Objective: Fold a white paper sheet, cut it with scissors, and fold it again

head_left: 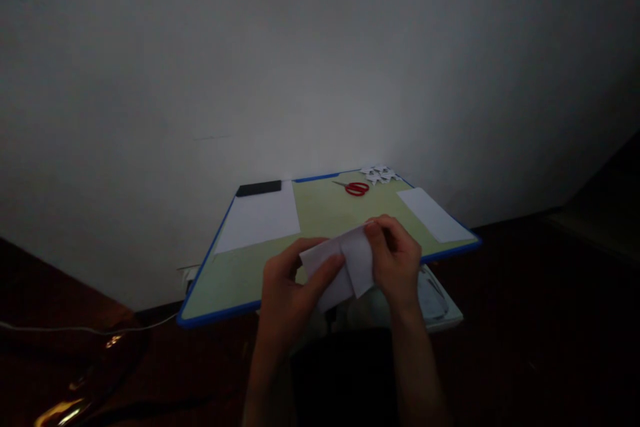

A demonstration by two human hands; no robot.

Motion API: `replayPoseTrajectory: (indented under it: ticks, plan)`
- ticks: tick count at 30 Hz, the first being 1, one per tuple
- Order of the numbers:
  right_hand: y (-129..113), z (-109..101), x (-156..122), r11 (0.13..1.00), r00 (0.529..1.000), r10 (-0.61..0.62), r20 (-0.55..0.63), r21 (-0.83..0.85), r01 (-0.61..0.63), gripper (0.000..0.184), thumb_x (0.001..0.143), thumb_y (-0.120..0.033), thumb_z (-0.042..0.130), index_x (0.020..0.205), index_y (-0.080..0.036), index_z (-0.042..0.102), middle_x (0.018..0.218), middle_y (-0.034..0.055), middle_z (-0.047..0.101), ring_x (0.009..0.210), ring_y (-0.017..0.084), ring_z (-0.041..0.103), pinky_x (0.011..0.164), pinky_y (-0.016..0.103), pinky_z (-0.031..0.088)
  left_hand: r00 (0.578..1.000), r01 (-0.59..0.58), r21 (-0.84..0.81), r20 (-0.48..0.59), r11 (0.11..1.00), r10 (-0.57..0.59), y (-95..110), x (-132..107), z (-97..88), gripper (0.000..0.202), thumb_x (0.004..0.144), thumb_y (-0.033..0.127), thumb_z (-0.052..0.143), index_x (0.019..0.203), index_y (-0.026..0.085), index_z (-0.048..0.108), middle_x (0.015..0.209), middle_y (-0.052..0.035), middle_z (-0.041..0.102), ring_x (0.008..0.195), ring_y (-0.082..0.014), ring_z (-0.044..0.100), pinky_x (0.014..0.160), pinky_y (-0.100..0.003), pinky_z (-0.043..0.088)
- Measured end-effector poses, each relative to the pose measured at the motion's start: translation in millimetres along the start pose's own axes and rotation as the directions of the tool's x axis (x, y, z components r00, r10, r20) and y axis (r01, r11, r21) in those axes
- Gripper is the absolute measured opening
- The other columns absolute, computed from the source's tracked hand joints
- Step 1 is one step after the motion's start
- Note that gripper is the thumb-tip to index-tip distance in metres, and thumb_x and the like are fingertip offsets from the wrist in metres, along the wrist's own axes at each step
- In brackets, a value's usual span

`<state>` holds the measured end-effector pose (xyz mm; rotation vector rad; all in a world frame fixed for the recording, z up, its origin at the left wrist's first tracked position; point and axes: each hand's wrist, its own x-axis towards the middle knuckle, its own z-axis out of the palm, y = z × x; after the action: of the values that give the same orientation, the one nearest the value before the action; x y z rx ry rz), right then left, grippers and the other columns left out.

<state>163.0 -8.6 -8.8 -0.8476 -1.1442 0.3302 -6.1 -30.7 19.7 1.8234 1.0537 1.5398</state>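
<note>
A folded sheet of white paper [330, 285] is held up between my two hands, over the near edge of the table. My left hand [290, 293] grips its left part, thumb pressed on the front face and fingers behind. At the upper right corner, my right hand [397, 260] pinches the paper between thumb and fingers. A flap of the sheet lies folded over on the right side, its edge running down near my left thumb. The fingers behind the paper are partly hidden.
On the pale green table [325, 203] with a blue rim lie red-handled scissors [356, 189], white paper cut-outs [380, 175], a white sheet [260, 217] under a dark flat block [259, 188], and white paper [435, 215] at right. A wall stands behind; a cable [90, 330] runs left.
</note>
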Motion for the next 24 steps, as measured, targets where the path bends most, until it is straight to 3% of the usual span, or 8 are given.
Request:
replayPoseTrajectory:
  ticks: [5, 8, 11, 15, 18, 20, 22, 24]
  plan:
    - [3.5, 0.7, -1.1, 0.996, 0.995, 0.08, -0.067, -0.041, -0.083, 0.031, 0.098, -0.047, 0.068, 0.083, -0.02, 0.069, 0.065, -0.0043, 0.058, 0.056, 0.014, 0.049, 0.05, 0.025, 0.037, 0.998, 0.041, 0.021, 0.042, 0.999, -0.041, -2.5, -0.6, 0.1, 0.016, 0.089, 0.037, 0.081, 0.089, 0.021, 0.084, 0.082, -0.0035, 0.082, 0.071, -0.0197, 0.074, 0.061, -0.028, 0.058]
    - [2.9, 0.7, 0.1, 0.996, 0.994, 0.063, -0.086, -0.064, -0.069, 0.033, 0.101, -0.047, 0.064, 0.082, -0.02, 0.068, 0.068, -0.003, 0.06, 0.06, 0.015, 0.053, 0.053, 0.026, 0.04, 0.999, 0.036, 0.038, 0.032, 0.999, -0.037, -1.6, -0.4, 0.8, 0.017, 0.09, 0.038, 0.079, 0.088, 0.022, 0.084, 0.08, -0.0024, 0.082, 0.069, -0.0188, 0.073, 0.06, -0.028, 0.057]
    - [3.0, 2.4, 1.1, 0.996, 0.995, 0.06, -0.085, -0.058, -0.065, 0.027, 0.104, -0.045, 0.059, 0.101, -0.02, 0.071, 0.076, -0.0016, 0.062, 0.068, 0.017, 0.058, 0.061, 0.028, 0.047, 0.997, 0.05, 0.068, -0.057, 0.996, -0.046, -2.3, 0.2, 3.4, 0.019, 0.091, 0.038, 0.077, 0.084, 0.021, 0.083, 0.073, -0.0011, 0.078, 0.062, -0.0169, 0.069, 0.055, -0.026, 0.054]
    - [-1.1, 5.9, -1.3, 0.998, 0.998, -0.013, 0.065, -0.066, 0.017, 0.034, 0.101, -0.042, 0.066, 0.129, -0.023, 0.066, 0.104, 0.0055, 0.068, 0.093, 0.021, 0.066, 0.08, 0.035, 0.054, 0.974, 0.061, 0.139, -0.226, 0.988, -0.028, -4.6, 1.3, 8.0, 0.023, 0.09, 0.036, 0.077, 0.075, 0.02, 0.078, 0.064, 0.0013, 0.071, 0.053, -0.0133, 0.061, 0.051, -0.024, 0.05]
    - [-5.6, 7.0, -4.6, 0.994, 0.966, -0.044, 0.255, -0.086, 0.068, 0.062, 0.091, -0.043, 0.079, 0.147, -0.029, 0.058, 0.132, 0.0112, 0.062, 0.118, 0.027, 0.064, 0.093, 0.043, 0.056, 0.961, 0.077, 0.14, -0.274, 0.987, -0.036, -3.9, 1.5, 8.8, 0.024, 0.09, 0.036, 0.077, 0.073, 0.019, 0.076, 0.063, 0.002, 0.069, 0.053, -0.0125, 0.059, 0.05, -0.023, 0.048]
    - [-5.7, 5.8, -5.6, 0.997, 0.939, -0.02, 0.343, -0.068, 0.046, 0.078, 0.086, -0.039, 0.084, 0.156, -0.032, 0.05, 0.138, 0.0112, 0.062, 0.123, 0.028, 0.063, 0.096, 0.044, 0.057, 0.959, 0.093, 0.131, -0.277, 0.987, -0.053, -3.2, 1.1, 7.1, 0.024, 0.089, 0.038, 0.077, 0.075, 0.019, 0.077, 0.063, 0.0022, 0.068, 0.055, -0.0125, 0.059, 0.052, -0.023, 0.048]
    - [-3.6, 2.5, -4.8, 1.0, 0.925, 0.027, 0.38, -0.019, -0.021, 0.069, 0.09, -0.036, 0.08, 0.153, -0.031, 0.054, 0.136, 0.0099, 0.067, 0.118, 0.027, 0.066, 0.096, 0.042, 0.057, 0.957, 0.11, 0.113, -0.281, 0.988, -0.074, -4.2, 0.5, 3.8, 0.024, 0.089, 0.039, 0.077, 0.077, 0.018, 0.078, 0.064, 0.0019, 0.068, 0.058, -0.013, 0.06, 0.054, -0.023, 0.048]
    - [-1.0, -2.3, -2.8, 0.991, 0.921, 0.101, 0.377, 0.043, -0.126, 0.042, 0.097, -0.036, 0.071, 0.138, -0.028, 0.067, 0.127, 0.0082, 0.074, 0.107, 0.025, 0.07, 0.092, 0.04, 0.058, 0.953, 0.129, 0.089, -0.287, 0.988, -0.099, -7.7, 0.3, -0.6, 0.025, 0.089, 0.041, 0.078, 0.08, 0.018, 0.079, 0.067, 0.0012, 0.069, 0.06, -0.014, 0.062, 0.056, -0.024, 0.05]
